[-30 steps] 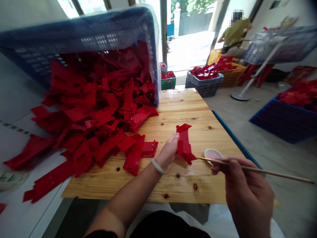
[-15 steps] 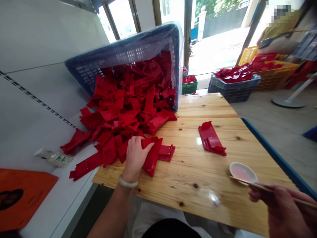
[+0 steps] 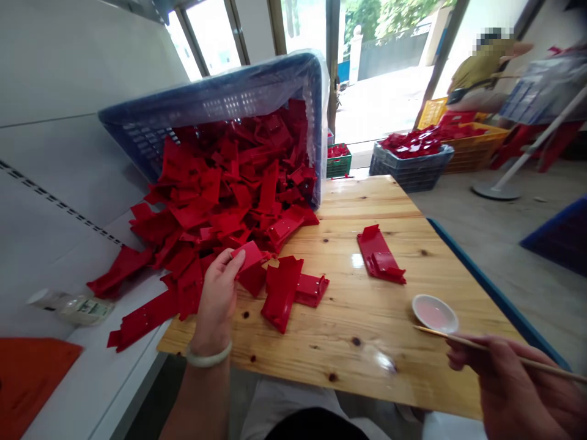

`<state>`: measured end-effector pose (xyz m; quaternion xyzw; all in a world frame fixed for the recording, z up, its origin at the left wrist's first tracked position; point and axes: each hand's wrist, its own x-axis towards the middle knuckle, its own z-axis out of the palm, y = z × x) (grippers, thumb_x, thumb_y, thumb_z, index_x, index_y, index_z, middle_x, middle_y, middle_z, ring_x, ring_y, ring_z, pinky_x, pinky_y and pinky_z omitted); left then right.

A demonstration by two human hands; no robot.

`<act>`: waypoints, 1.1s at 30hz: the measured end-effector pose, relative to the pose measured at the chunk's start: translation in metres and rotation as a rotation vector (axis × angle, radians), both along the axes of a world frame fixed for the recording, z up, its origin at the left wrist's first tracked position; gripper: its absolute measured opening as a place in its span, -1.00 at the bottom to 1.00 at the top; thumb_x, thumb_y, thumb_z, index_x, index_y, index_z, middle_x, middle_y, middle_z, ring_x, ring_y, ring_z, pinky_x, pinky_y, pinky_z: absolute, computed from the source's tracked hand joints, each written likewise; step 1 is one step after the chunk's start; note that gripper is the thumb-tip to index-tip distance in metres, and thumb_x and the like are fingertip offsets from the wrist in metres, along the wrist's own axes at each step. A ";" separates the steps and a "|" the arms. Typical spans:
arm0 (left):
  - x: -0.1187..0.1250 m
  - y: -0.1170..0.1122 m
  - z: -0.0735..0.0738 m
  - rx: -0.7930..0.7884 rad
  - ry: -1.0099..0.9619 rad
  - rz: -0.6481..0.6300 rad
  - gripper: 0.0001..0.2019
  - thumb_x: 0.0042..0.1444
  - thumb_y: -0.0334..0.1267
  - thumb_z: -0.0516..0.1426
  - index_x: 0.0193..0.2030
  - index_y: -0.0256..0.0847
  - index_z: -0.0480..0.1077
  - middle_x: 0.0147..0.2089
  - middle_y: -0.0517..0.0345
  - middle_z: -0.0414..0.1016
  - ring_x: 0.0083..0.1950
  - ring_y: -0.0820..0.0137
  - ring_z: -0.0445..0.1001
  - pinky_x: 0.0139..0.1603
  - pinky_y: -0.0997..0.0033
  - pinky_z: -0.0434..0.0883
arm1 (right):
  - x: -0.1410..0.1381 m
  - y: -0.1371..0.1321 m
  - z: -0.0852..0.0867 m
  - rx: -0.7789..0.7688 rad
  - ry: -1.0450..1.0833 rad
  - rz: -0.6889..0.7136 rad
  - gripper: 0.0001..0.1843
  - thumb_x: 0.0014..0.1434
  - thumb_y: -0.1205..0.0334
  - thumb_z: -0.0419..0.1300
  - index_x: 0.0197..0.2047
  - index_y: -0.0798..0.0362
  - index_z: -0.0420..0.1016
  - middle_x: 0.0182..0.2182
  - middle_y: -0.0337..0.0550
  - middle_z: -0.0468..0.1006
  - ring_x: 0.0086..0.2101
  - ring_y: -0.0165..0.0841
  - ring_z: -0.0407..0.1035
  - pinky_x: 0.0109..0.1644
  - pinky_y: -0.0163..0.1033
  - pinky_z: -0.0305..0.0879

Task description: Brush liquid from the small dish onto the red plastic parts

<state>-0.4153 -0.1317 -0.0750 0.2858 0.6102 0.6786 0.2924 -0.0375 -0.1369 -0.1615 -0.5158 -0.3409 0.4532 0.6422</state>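
My left hand pinches a red plastic part between thumb and fingers, at the front of the heap of red parts. Beside it on the table, one red part lies across another red part. A single red part with raised flaps lies farther right. In my right hand is a thin wooden stick, its tip close to the front edge of a small white dish with pinkish liquid in it.
A blue plastic-lined crate lies tipped on the wooden table, spilling parts out. At left are a clear bottle and an orange sheet. Filled crates and a seated person are beyond the table.
My left hand has come off the crossed parts and moved left, and now lifts another red part. My right hand still holds the stick near the dish. The view has shifted slightly right.
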 end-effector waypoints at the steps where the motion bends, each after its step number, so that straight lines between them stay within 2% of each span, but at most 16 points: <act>1: 0.004 -0.001 -0.001 0.025 -0.027 0.004 -0.67 -0.05 -0.06 0.50 -0.29 -0.17 0.55 -0.34 0.24 0.62 -0.32 0.37 0.59 -0.22 0.44 0.55 | 0.001 -0.001 0.000 -0.009 0.003 -0.007 -0.59 0.19 -0.17 0.57 -0.12 -0.05 0.69 -0.29 -0.23 0.73 -0.32 -0.34 0.58 -0.08 -0.32 0.59; 4: 0.001 -0.002 -0.003 0.112 -0.093 0.039 -0.71 -0.08 -0.19 0.54 -0.30 -0.19 0.60 -0.32 0.22 0.67 -0.31 0.40 0.63 -0.19 0.49 0.58 | 0.003 -0.003 0.000 -0.015 0.006 -0.022 -0.56 0.15 -0.18 0.59 -0.14 -0.04 0.69 -0.29 -0.23 0.73 -0.34 -0.36 0.58 -0.12 -0.34 0.61; 7: -0.018 -0.003 0.002 0.240 -0.123 0.077 -0.73 -0.13 -0.28 0.55 -0.32 -0.15 0.60 -0.31 0.27 0.70 -0.32 0.43 0.64 -0.16 0.50 0.61 | 0.007 -0.003 -0.001 0.001 0.005 -0.014 -0.62 0.22 -0.15 0.55 -0.11 -0.05 0.68 -0.28 -0.25 0.74 -0.33 -0.38 0.59 -0.06 -0.36 0.61; 10: -0.033 -0.006 0.010 0.396 -0.085 0.016 -0.74 -0.07 -0.20 0.56 -0.35 -0.11 0.59 -0.36 0.28 0.67 -0.32 0.39 0.62 -0.09 0.39 0.65 | 0.007 -0.002 -0.004 -0.009 0.036 -0.004 -0.61 0.21 -0.13 0.57 -0.10 -0.05 0.68 -0.27 -0.25 0.74 -0.33 -0.38 0.60 -0.10 -0.38 0.62; 12: -0.030 -0.011 0.011 0.476 -0.034 -0.060 -0.71 -0.03 -0.07 0.57 -0.36 -0.07 0.59 -0.43 0.26 0.62 -0.34 0.34 0.59 -0.02 0.27 0.66 | 0.004 -0.002 -0.004 -0.036 0.059 -0.007 -0.58 0.17 -0.15 0.59 -0.11 -0.03 0.69 -0.28 -0.24 0.74 -0.32 -0.39 0.61 -0.10 -0.39 0.62; 14: -0.014 -0.015 0.005 0.473 0.056 -0.218 -0.75 0.10 -0.02 0.53 -0.31 -0.05 0.63 -0.45 0.20 0.63 -0.26 0.25 0.62 0.17 0.11 0.63 | 0.001 -0.001 -0.002 -0.049 0.074 -0.028 -0.54 0.13 -0.17 0.62 -0.13 -0.02 0.70 -0.29 -0.23 0.73 -0.33 -0.39 0.61 -0.11 -0.39 0.63; 16: 0.010 -0.020 -0.006 0.403 0.200 -0.528 -0.86 0.32 -0.08 0.40 -0.21 -0.05 0.66 -0.33 0.11 0.72 0.00 0.14 0.68 0.38 -0.01 0.50 | -0.002 0.000 0.003 -0.042 0.080 -0.047 -0.51 0.08 -0.18 0.64 -0.15 0.00 0.69 -0.30 -0.21 0.74 -0.36 -0.39 0.60 -0.17 -0.38 0.63; 19: 0.049 -0.023 -0.026 0.201 0.421 -1.023 -0.84 0.51 -0.20 0.21 -0.08 -0.07 0.64 0.21 -0.05 0.74 0.50 0.09 0.47 0.53 -0.03 0.35 | -0.004 0.002 0.011 -0.014 0.074 -0.075 -0.49 0.08 -0.18 0.64 -0.16 0.03 0.68 -0.32 -0.16 0.75 -0.39 -0.37 0.60 -0.22 -0.34 0.61; 21: 0.068 -0.025 -0.037 0.009 0.487 -1.171 -0.81 0.51 -0.19 0.18 -0.08 -0.12 0.63 0.58 -0.15 0.40 0.63 0.02 0.30 0.54 -0.02 0.34 | -0.003 0.004 0.013 0.012 0.052 -0.082 -0.53 0.14 -0.16 0.61 -0.16 0.04 0.67 -0.33 -0.14 0.74 -0.39 -0.36 0.60 -0.25 -0.30 0.59; 23: 0.081 -0.025 -0.046 -0.200 0.474 -1.180 -0.78 0.47 -0.09 0.22 -0.15 -0.13 0.62 0.71 -0.17 0.15 0.64 -0.06 0.28 0.54 0.00 0.33 | -0.001 0.004 0.013 0.042 0.021 -0.080 -0.60 0.21 -0.11 0.57 -0.16 0.03 0.67 -0.32 -0.14 0.73 -0.39 -0.35 0.59 -0.27 -0.28 0.58; 24: 0.086 -0.024 -0.049 -0.286 0.436 -1.136 -0.75 0.42 -0.03 0.27 -0.21 -0.12 0.61 0.71 -0.18 0.15 0.63 -0.10 0.29 0.55 0.00 0.32 | 0.000 0.003 0.012 0.054 0.005 -0.072 -0.63 0.25 -0.09 0.55 -0.16 0.03 0.67 -0.32 -0.14 0.73 -0.39 -0.35 0.59 -0.27 -0.27 0.58; 27: 0.096 -0.018 -0.060 -0.407 0.260 -0.962 -0.59 0.30 0.16 0.34 -0.37 -0.12 0.52 0.49 -0.26 0.50 0.53 -0.12 0.42 0.52 0.08 0.32 | 0.000 -0.002 0.007 0.064 -0.028 -0.033 -0.72 0.34 -0.04 0.49 -0.15 0.00 0.68 -0.28 -0.14 0.74 -0.38 -0.35 0.60 -0.26 -0.26 0.58; 29: 0.101 -0.012 -0.068 -0.453 0.061 -0.880 -0.49 0.27 0.29 0.32 -0.38 -0.13 0.48 0.13 -0.21 0.72 0.27 -0.01 0.62 0.28 0.21 0.48 | -0.003 -0.007 0.002 0.050 -0.037 0.011 -0.75 0.37 -0.03 0.46 -0.13 -0.02 0.68 -0.26 -0.14 0.75 -0.37 -0.35 0.61 -0.24 -0.24 0.59; 30: 0.104 -0.008 -0.072 -0.489 -0.048 -0.856 -0.49 0.23 0.32 0.34 -0.33 -0.13 0.48 -0.06 -0.11 0.73 0.07 0.09 0.69 0.09 0.28 0.54 | -0.003 -0.009 0.000 0.043 -0.043 0.031 -0.75 0.38 -0.02 0.45 -0.13 -0.02 0.68 -0.25 -0.15 0.75 -0.37 -0.34 0.62 -0.23 -0.23 0.59; 32: 0.108 -0.001 -0.078 -0.582 -0.265 -0.845 -0.48 0.09 0.22 0.48 -0.10 -0.13 0.50 -0.25 0.09 0.68 -0.25 0.25 0.66 -0.23 0.39 0.52 | -0.003 -0.010 -0.004 0.035 -0.079 0.057 -0.75 0.40 -0.03 0.43 -0.10 -0.02 0.66 -0.24 -0.15 0.76 -0.36 -0.33 0.64 -0.21 -0.20 0.61; 33: 0.109 0.003 -0.080 -0.626 -0.360 -0.856 -0.42 0.00 0.08 0.55 0.03 -0.13 0.49 -0.24 0.12 0.69 -0.30 0.28 0.65 -0.28 0.41 0.51 | 0.000 -0.008 -0.005 0.035 -0.136 0.049 -0.73 0.42 -0.05 0.40 -0.09 -0.02 0.65 -0.25 -0.15 0.76 -0.36 -0.32 0.64 -0.20 -0.19 0.61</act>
